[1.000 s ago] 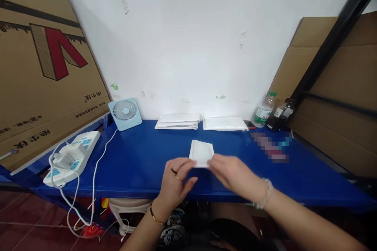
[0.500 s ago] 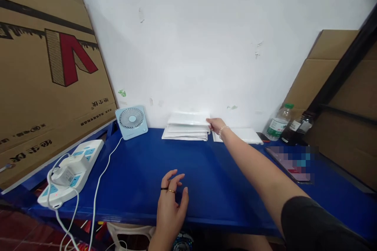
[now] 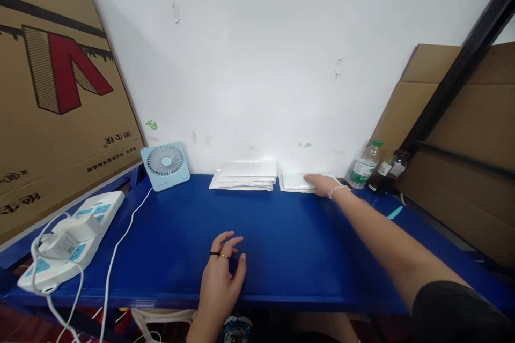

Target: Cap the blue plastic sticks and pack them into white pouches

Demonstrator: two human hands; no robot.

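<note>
My right hand [image 3: 322, 185] reaches to the back of the blue table [image 3: 265, 241], its fingers closed on the right part of a flat white packet [image 3: 295, 181]. That packet lies on another white packet, whose edge shows around it; the hand covers part of both. Just to the left sits a stack of similar flat white packets [image 3: 245, 176] against the wall. My left hand [image 3: 223, 270] hovers near the front edge, fingers loosely bent and apart, holding nothing. It wears a black ring and a gold ring.
A light blue fan [image 3: 166, 165] stands back left, near a white power strip [image 3: 76, 241] with plugs and cables. At the back right are a green-capped bottle [image 3: 364, 165] and a dark bottle [image 3: 387, 172]. Cardboard boxes [image 3: 60, 134] flank both sides.
My right hand has moved right from the left stack to the right pile, carrying a white packet there. My left hand keeps its pose. The view has shifted slightly right.
</note>
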